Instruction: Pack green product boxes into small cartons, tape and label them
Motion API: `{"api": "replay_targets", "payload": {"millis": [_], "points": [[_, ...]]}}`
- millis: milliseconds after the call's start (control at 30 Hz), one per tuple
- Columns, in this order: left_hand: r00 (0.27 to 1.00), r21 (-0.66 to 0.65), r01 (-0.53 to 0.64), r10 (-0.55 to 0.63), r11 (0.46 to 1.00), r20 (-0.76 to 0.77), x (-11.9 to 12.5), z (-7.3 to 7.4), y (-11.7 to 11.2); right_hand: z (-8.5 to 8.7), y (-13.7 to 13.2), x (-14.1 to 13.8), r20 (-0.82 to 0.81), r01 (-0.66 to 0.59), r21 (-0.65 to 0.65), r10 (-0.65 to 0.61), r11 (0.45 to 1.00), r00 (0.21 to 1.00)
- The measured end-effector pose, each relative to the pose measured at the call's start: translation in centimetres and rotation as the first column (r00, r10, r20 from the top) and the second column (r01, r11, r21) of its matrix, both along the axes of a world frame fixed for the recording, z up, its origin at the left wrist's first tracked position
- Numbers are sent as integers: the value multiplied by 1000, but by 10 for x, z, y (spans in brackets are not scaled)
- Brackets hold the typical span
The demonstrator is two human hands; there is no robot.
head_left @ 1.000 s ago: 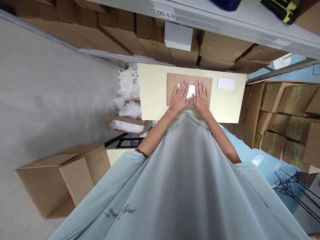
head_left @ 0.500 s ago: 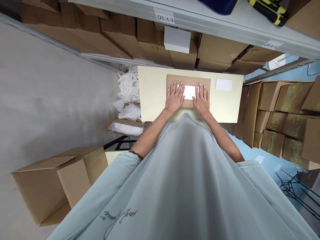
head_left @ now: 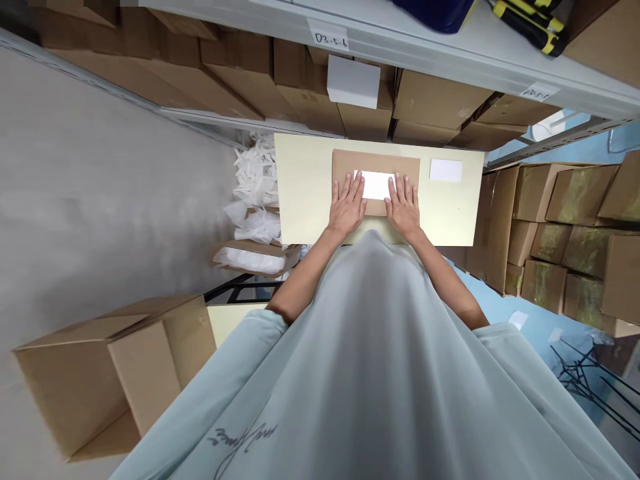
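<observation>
A flat brown cardboard piece point(head_left: 376, 159) lies on the pale yellow table point(head_left: 305, 193). On its middle is a white paper rectangle point(head_left: 377, 185), like a label. My left hand point(head_left: 346, 205) rests flat on the cardboard, fingers stretched out, its inner fingertips on the label's left end. My right hand point(head_left: 403, 204) lies flat on the other side, its inner fingers at the label's right end. Both palms face down, and neither hand grips anything. A second white rectangle point(head_left: 446, 170) lies on the table to the right of the cardboard.
Beyond the table a metal shelf point(head_left: 280, 17) holds cardboard boxes point(head_left: 435, 100) and a white box point(head_left: 353, 81). White packing scraps point(head_left: 256, 170) are heaped at the left. More boxes point(head_left: 543, 277) are stacked at the right. An open carton point(head_left: 150, 360) stands at lower left.
Both hands have slid slightly towards me over the cardboard, showing more of the label between them. The cardboard and label keep their places on the table. My view has shifted a little.
</observation>
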State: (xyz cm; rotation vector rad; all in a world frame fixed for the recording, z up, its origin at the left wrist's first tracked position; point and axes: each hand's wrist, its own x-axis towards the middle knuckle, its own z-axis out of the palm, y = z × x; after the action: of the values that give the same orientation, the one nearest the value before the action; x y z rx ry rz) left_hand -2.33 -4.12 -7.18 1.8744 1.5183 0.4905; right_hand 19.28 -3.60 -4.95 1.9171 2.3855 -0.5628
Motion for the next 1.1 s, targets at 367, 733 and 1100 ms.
{"api": "replay_targets", "payload": {"millis": [367, 733, 1100], "points": [[1000, -32, 14, -15, 999, -16, 10, -1, -21, 0, -10, -2, -4, 18, -7, -18, 1000, 1000], [999, -34, 33, -34, 999, -30, 7, -3, -34, 6, -30, 0, 1, -16, -46, 16, 999, 1000], [973, -177, -218, 227, 960, 34, -48, -20, -74, -8, -72, 68, -185, 264, -133, -285, 955, 940]]}}
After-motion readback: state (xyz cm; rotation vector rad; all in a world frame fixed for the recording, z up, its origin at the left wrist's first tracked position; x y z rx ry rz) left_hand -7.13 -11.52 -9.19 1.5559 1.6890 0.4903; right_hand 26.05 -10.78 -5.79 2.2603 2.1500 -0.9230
